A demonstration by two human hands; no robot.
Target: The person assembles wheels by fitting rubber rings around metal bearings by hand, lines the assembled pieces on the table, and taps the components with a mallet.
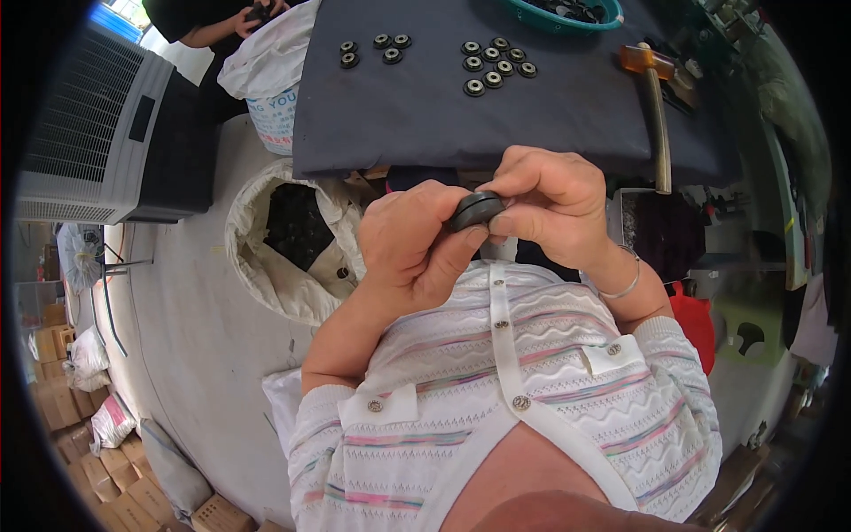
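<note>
We have black parts (297, 226) in the wide-mouthed sack (251, 270), presumably to do; metal-hubbed rollers (392, 56), seemingly done, inward from the table's (399, 124) left edge; left hand (409, 235) and right hand (558, 204), fingers curled, pinching one grooved black roller (477, 211), likely midway, this side of the near edge; teal basin (567, 27) holds more.

We see a smooth, matt disc (477, 211), apparently plastic. Our tablecloth (381, 120) looks matt too; the hammer (658, 115) pairs glossy plastic with wood.
</note>
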